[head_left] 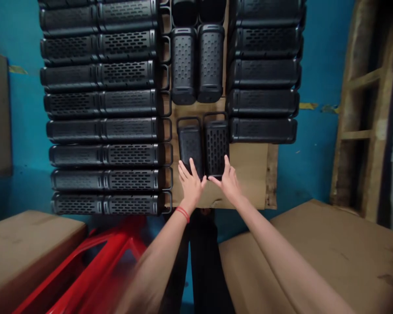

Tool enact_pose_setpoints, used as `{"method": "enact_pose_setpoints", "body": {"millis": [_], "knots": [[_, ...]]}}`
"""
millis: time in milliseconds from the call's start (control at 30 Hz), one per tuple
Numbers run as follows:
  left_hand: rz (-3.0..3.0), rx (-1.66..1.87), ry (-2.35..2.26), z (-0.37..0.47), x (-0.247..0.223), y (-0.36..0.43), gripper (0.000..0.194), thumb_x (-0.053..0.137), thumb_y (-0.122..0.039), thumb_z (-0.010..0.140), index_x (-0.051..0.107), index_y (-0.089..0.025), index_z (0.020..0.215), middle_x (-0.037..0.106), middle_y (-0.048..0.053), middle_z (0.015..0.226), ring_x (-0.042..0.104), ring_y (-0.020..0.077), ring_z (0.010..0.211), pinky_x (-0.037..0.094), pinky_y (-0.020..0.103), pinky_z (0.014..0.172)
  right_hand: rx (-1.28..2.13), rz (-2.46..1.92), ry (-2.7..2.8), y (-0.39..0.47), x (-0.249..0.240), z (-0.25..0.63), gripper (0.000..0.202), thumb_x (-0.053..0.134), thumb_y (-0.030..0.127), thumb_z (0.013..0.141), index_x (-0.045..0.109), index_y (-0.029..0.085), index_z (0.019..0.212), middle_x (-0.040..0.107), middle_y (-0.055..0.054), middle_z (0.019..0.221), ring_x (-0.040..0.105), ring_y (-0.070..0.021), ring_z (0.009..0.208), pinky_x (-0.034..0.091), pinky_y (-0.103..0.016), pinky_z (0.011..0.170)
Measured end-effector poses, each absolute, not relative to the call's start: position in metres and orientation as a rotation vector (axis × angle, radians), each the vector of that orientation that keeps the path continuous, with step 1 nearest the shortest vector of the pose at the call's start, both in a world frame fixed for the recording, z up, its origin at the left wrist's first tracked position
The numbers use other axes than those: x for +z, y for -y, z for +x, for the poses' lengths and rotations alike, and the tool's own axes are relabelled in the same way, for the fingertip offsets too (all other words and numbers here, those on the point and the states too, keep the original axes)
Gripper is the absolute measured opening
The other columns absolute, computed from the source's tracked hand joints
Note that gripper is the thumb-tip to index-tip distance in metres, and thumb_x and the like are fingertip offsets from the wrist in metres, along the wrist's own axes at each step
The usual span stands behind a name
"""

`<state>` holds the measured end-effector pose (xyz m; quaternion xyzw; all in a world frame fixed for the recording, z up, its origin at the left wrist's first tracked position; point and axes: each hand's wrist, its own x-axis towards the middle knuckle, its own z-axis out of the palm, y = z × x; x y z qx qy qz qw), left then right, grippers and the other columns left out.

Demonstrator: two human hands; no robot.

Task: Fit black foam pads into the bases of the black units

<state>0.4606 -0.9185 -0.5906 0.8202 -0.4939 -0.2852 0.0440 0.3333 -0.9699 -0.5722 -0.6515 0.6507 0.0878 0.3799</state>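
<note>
Two black perforated cases with wire-like handles lie side by side on a cardboard sheet. My left hand [191, 185], with a red string at the wrist, rests its spread fingers on the near end of the left case [190, 141]. Its neighbour, the right case [216, 141], has my right hand [228, 179] at its near end, thumb and fingers apart. Both handles point away from me. Beyond them, two more black cases [184, 63] lie lengthwise in the middle column.
Stacked rows of black cases [127, 128] fill the left side, and another column [263, 102] lines the right. Bare cardboard [249, 174] shows at the near right. Around stand cartons [29, 248], a red plastic object [101, 257] and a wooden pallet [360, 135].
</note>
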Motion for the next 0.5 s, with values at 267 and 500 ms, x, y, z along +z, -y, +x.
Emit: {"method": "enact_pose_setpoints", "body": {"millis": [267, 500], "knots": [[2.417, -1.163, 1.369, 0.382, -0.57, 0.813, 0.072, 0.052, -0.029, 0.092, 0.023, 0.003, 0.149, -0.006, 0.04, 0.156, 0.002, 0.0546, 0.145, 0.027, 0.063, 0.115, 0.119, -1.538, -1.558, 0.912, -0.561, 0.256, 0.088, 0.066, 0.044, 0.076, 0.032, 0.006, 0.147, 0.043, -0.029, 0.139, 0.041, -0.0443, 0.134, 0.038, -0.064, 0.105], [2.343, -1.311, 1.119, 0.374, -0.557, 0.792, 0.066, 0.041, -0.031, 0.096, 0.016, -0.011, 0.154, 0.003, 0.028, 0.161, 0.015, 0.0418, 0.15, 0.033, 0.054, 0.116, -0.21, -1.296, -1.591, 0.953, -0.533, 0.311, 0.053, 0.05, 0.051, 0.088, 0.056, 0.012, 0.123, 0.052, -0.021, 0.129, 0.051, -0.0324, 0.125, 0.039, -0.056, 0.109]]}}
